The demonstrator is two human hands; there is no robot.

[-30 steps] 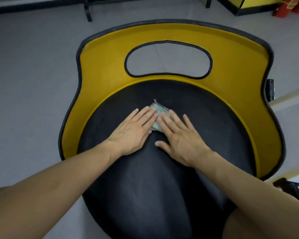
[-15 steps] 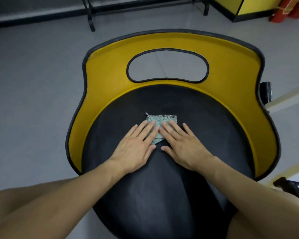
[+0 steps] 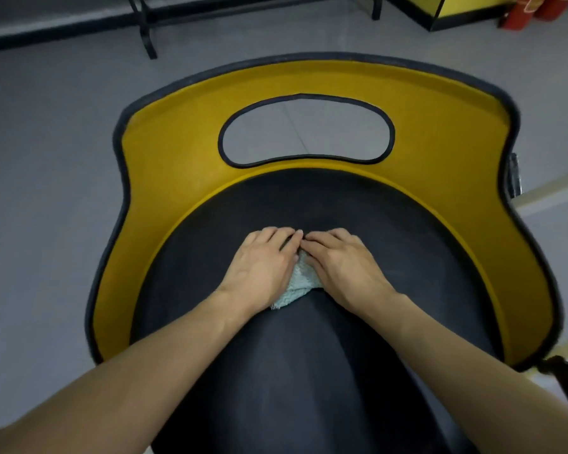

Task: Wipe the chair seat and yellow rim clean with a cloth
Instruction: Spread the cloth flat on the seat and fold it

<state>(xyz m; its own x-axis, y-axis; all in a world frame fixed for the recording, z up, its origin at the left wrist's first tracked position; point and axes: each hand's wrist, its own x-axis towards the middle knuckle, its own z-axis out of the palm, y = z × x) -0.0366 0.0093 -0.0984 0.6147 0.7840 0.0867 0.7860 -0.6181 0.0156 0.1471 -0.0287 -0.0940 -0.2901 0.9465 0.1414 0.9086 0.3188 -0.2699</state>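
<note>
A chair fills the view, with a black seat [image 3: 309, 371] and a yellow rim [image 3: 177, 152] that has an oval cut-out at the back. A small pale green cloth [image 3: 300, 283] lies on the middle of the seat. My left hand [image 3: 263, 267] and my right hand [image 3: 345, 263] sit side by side on top of it. Their fingers are curled down over the cloth's far edge and the fingertips meet. Only the cloth's near corner shows between the two palms.
Grey floor surrounds the chair. Black metal frame legs [image 3: 146, 37] stand at the back left, with a yellow cabinet [image 3: 466, 8] and red objects [image 3: 522, 11] at the back right. A black chair part [image 3: 513, 178] sticks out past the rim on the right.
Both hands slid forward over the cloth and their fingers went from flat to curled. The cloth's far part is now hidden and its near corner shows. The view shifted lower over the chair.
</note>
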